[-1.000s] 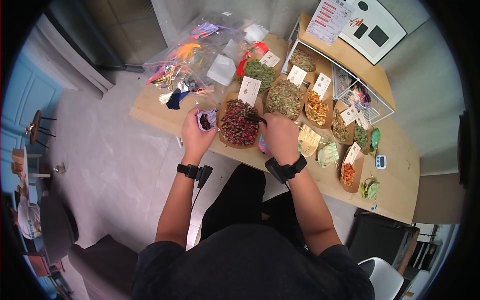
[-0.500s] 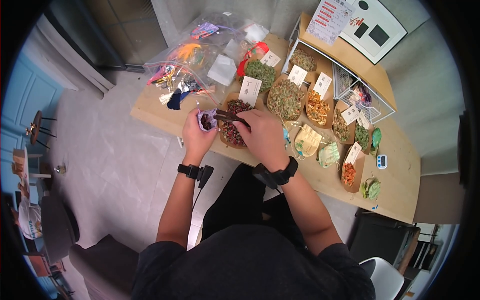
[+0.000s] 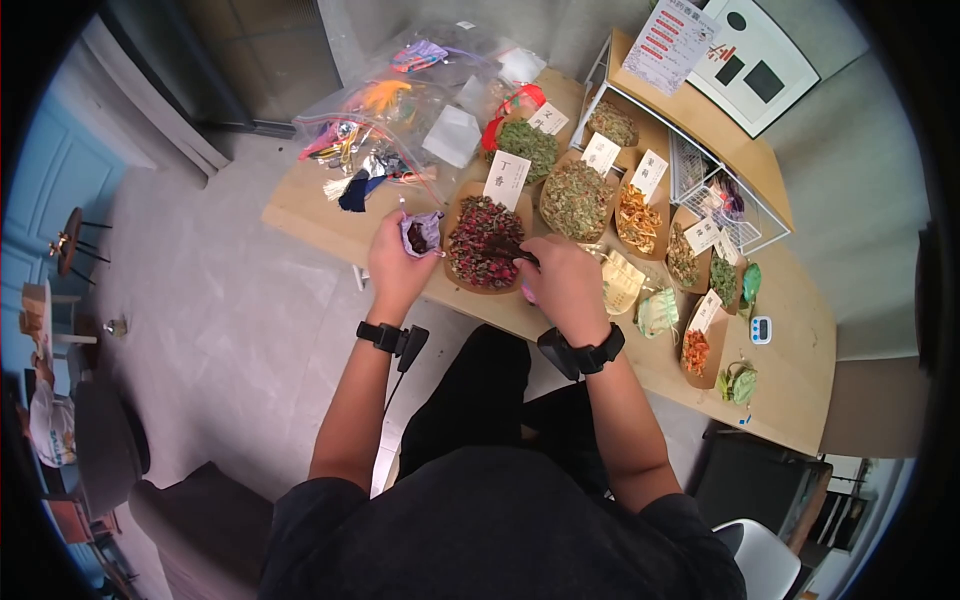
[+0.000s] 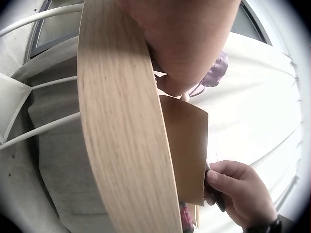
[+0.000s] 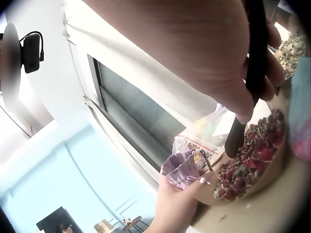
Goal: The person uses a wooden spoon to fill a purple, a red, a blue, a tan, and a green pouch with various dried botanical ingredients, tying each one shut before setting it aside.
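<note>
My left hand (image 3: 397, 268) holds up a small purple drawstring pouch (image 3: 424, 226) with its mouth spread and dark red bits inside. Right beside it stands a brown paper tray (image 4: 187, 150) heaped with dried rosebuds (image 3: 484, 235). Over the right part of that heap, my right hand (image 3: 568, 288) grips a pair of dark wooden tongs (image 5: 235, 141). Their tips reach down to the buds in the right wrist view. The left wrist view shows the pouch (image 4: 216, 70) partly behind the left hand.
More paper trays of dried herbs, such as green leaves (image 3: 527, 150) and orange pieces (image 3: 638, 215), stand behind and to the right with label cards. A cream pouch (image 3: 622, 283) and a blue timer (image 3: 761, 330) lie rightward. Plastic bags with tassels (image 3: 375, 130) cover the back left.
The right hand with the tongs moved left to the pouch's mouth half a second ago, then came back right over the rosebuds. The left hand with the pouch has barely moved.
</note>
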`<state>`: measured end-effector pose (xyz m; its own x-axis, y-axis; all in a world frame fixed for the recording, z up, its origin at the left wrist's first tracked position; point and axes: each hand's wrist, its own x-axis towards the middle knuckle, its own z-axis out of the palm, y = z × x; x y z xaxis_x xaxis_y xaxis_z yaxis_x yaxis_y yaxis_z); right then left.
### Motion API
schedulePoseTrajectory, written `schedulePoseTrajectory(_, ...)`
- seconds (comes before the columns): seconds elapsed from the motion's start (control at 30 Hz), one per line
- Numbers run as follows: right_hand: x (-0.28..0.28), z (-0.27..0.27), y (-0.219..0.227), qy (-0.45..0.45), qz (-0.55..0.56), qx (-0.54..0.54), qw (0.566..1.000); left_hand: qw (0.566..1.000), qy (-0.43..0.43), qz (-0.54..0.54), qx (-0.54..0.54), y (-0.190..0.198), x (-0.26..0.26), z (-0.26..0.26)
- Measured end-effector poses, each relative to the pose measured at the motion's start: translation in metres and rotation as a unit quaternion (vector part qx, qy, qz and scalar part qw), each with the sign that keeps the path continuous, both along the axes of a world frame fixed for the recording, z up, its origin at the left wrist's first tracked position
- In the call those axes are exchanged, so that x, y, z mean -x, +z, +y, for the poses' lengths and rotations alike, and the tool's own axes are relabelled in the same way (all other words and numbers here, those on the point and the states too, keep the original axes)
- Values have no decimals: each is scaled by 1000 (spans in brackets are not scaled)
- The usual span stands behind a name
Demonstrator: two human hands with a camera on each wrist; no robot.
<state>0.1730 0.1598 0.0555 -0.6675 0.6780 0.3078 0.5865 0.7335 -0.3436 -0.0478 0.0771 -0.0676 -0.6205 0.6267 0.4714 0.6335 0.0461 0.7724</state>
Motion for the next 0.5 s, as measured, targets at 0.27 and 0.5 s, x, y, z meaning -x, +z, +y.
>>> schedulePoseTrajectory(0.27,13,-8,-15,29,-22,-13,999,1000,1,11,3,4,-2,-2)
schedulePoseTrajectory(0.5,18,-5,-3,-2,46,-12,999,1000,0,18,-4,1,0,-1)
